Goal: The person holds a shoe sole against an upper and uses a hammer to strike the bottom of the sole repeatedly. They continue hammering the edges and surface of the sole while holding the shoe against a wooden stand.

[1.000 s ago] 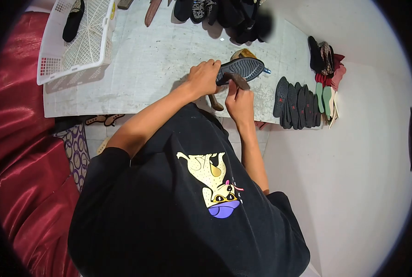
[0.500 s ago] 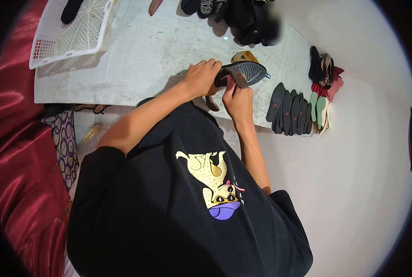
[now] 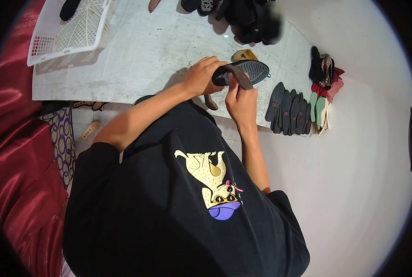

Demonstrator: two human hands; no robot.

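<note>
A dark shoe (image 3: pixel 257 69) with a ribbed sole facing up lies tilted over the table's near edge. My left hand (image 3: pixel 204 75) is closed around its heel end, at the left. Across the middle of the sole runs a worn brown curved tool (image 3: pixel 241 76). The fingers of my right hand (image 3: pixel 242 100) are closed just below it, gripping it; its handle is hidden in them. A second brown curved piece (image 3: pixel 210 102) juts out below my left wrist at the table edge. Directly behind the shoe sits a yellow-brown block (image 3: pixel 245 55).
Several black soles (image 3: pixel 287 111) stand in a row at the right edge, beside green and pink pieces (image 3: pixel 319 104). Black footwear (image 3: pixel 243 16) is piled at the back. A white plastic basket (image 3: pixel 67 57) stands at the left of the pale table (image 3: pixel 146 51), near red cloth (image 3: pixel 26 152).
The shoe has turned slightly in my left hand, showing more of its heel end. My right hand and the brown tool have shifted a little to the right.
</note>
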